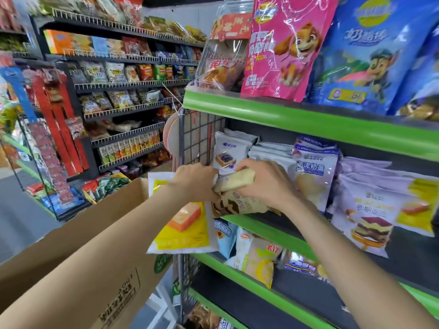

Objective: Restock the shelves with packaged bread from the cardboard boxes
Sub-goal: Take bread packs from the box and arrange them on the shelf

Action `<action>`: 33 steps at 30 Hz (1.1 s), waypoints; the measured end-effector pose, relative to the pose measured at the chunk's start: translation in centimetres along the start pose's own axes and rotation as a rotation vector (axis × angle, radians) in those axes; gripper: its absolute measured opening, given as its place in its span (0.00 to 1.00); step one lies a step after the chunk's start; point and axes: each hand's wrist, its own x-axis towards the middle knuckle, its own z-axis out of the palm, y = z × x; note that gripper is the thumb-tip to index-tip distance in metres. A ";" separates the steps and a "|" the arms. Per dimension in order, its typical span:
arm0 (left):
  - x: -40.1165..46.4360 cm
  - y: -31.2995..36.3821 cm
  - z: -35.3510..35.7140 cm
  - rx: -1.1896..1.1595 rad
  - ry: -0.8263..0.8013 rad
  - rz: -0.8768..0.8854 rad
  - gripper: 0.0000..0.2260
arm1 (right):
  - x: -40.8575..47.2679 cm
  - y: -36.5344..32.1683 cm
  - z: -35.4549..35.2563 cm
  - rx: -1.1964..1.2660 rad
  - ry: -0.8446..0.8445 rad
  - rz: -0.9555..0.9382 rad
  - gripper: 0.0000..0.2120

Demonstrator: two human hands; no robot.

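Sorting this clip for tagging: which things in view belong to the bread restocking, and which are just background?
Job:
left hand
right hand
beige bread packs
yellow bread pack
cardboard box
green-edged shelf

Background:
pink snack bag
blue snack bag
far snack shelves

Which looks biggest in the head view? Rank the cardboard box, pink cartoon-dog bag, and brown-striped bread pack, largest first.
1. cardboard box, though nearness to the camera inflates it
2. pink cartoon-dog bag
3. brown-striped bread pack, partly hidden by both hands
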 end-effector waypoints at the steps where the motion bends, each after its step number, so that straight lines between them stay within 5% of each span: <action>1: 0.0 -0.2 0.2 -0.080 -0.013 -0.009 0.24 | -0.2 0.1 0.0 0.101 0.035 0.003 0.23; 6: 0.3 -0.8 0.5 -0.488 -0.002 -0.056 0.20 | -0.8 1.5 2.7 0.661 0.411 0.208 0.35; 9: 0.9 -0.8 1.0 -0.665 0.040 -0.080 0.17 | -0.5 2.5 4.9 1.090 0.367 0.545 0.48; 12: 1.2 -0.7 1.5 -0.907 0.015 -0.127 0.15 | -0.5 2.6 5.4 1.571 0.175 0.643 0.30; 17: 1.6 1.4 0.8 -0.963 -0.072 -0.081 0.12 | -0.7 3.9 3.6 1.303 0.271 0.562 0.17; 20: 2.8 4.3 -0.4 -0.803 0.044 -0.043 0.23 | -2.0 5.8 1.6 1.022 0.445 0.574 0.17; 27: 4.3 14.0 -1.9 -0.628 0.221 0.106 0.19 | -9.3 12.3 -4.7 0.786 0.673 0.554 0.15; 31: 4.5 20.3 -2.6 -0.580 0.253 0.222 0.18 | -12.9 17.4 -8.7 0.760 0.934 0.667 0.34; 33: 4.6 23.1 -3.1 -0.520 0.270 0.249 0.18 | -14.2 20.0 -9.9 0.709 1.064 0.683 0.36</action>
